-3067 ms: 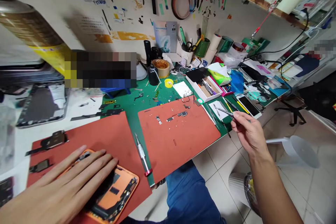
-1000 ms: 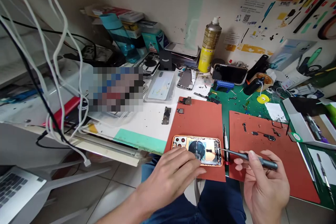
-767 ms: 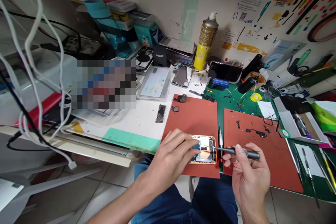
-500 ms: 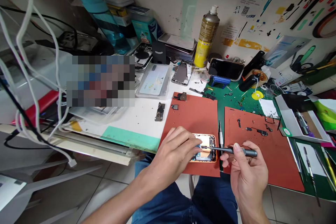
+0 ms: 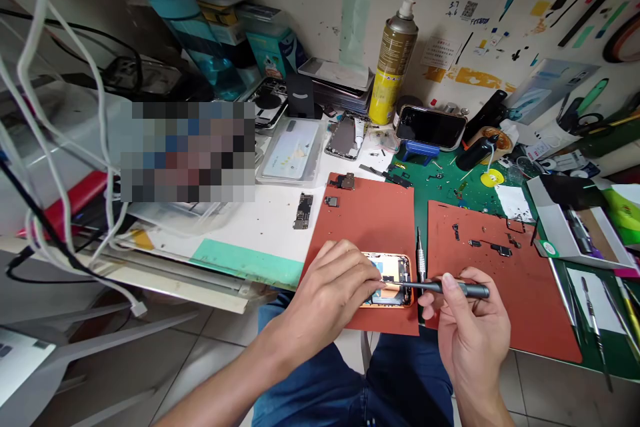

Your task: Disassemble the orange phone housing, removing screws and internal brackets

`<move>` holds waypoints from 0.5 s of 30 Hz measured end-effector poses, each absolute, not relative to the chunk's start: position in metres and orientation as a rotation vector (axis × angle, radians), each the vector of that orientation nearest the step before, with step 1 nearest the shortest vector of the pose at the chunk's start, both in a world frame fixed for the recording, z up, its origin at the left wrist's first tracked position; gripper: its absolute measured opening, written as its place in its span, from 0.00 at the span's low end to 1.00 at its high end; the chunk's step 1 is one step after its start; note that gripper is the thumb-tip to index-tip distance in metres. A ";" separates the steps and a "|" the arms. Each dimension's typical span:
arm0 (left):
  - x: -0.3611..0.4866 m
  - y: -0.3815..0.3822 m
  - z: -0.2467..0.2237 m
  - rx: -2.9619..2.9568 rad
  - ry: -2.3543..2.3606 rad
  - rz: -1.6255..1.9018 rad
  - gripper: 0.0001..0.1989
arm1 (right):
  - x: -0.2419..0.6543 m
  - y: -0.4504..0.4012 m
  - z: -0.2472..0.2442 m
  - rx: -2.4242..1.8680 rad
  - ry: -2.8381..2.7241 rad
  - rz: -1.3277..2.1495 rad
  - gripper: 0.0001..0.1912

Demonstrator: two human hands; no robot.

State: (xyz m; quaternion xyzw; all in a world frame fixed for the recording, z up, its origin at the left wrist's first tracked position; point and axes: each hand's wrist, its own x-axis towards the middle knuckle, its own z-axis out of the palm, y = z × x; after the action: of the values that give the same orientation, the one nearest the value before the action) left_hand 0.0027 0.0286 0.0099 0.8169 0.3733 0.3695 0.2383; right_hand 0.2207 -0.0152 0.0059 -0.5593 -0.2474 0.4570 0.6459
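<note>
An orange-framed smartphone housing (image 5: 395, 265) lies open on the left terracotta silicone mat (image 5: 365, 213), its internals showing. My left hand (image 5: 335, 290) rests over its left half, fingertips on the inside, and hides part of it. My right hand (image 5: 473, 313) grips a grey precision screwdriver (image 5: 450, 289), whose thin shaft reaches over the housing to the fingertips of my left hand. A silver screwdriver (image 5: 421, 257) lies upright in the picture between the two mats, just beside my right hand. A bare logic board (image 5: 303, 211) lies on the white desk surface left of the mat.
A second terracotta mat (image 5: 500, 280) with small screws and brackets lies on a green mat (image 5: 450, 180). Behind stand a yellow spray can (image 5: 393, 63) and a phone (image 5: 430, 127) on a blue stand. White cables (image 5: 50, 100) hang at the left; a pixelated patch covers part of the desk.
The view has drifted slightly, and the housing sits lower-left in the picture. My left hand now covers more of the housing, and the screwdriver tip reaches further over it.
</note>
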 end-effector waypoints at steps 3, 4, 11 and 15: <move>0.003 0.029 0.010 2.235 1.011 1.004 0.04 | 0.221 -0.015 0.006 -1.269 -0.573 1.035 0.25; 0.003 0.029 0.010 2.237 1.011 1.002 0.04 | 0.221 -0.015 0.006 -1.267 -0.576 1.032 0.25; 0.003 0.031 0.012 2.245 1.012 0.993 0.05 | 0.220 -0.016 0.005 -1.260 -0.574 1.029 0.25; 0.003 0.030 0.013 2.249 1.021 0.982 0.05 | 0.221 -0.016 0.004 -1.259 -0.576 1.029 0.25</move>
State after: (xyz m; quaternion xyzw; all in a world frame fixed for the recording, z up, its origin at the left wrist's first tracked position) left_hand 0.0025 0.0297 0.0132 0.8215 0.3730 0.3587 0.2393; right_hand 0.2209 -0.0163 0.0038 -0.5545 -0.2535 0.4530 0.6505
